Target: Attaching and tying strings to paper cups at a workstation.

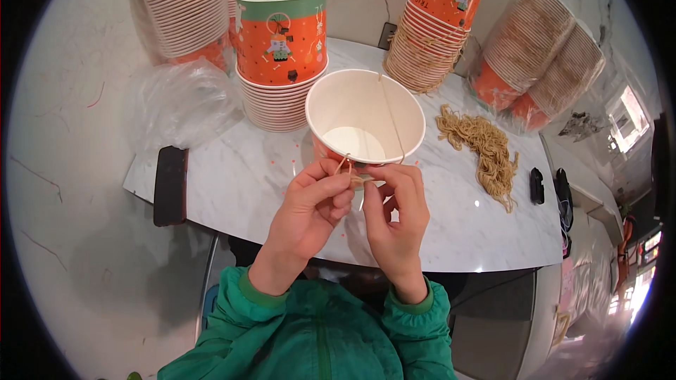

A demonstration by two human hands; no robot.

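A paper bucket [325, 109], white inside and orange outside, stands upright at the middle of the table with its mouth facing me. A thin tan cord [391, 114] runs from its far rim across the opening to the near rim. At the bucket's near side, my left hand [310, 207] pinches the cord between thumb and index finger, where it forms a small loop. Close beside it, my right hand [400, 212] also pinches the cord, thumb against fingers. Whether the loop is knotted I cannot tell.
Upside-down stacked buckets [282, 42] stand behind left, and another stack strung with cords [429, 35] behind right. Wrapped stacks [524, 42] lean at the far right. A pile of tan cords [486, 151] lies right. A phone [170, 186] and crumpled plastic bag [184, 102] are at left.
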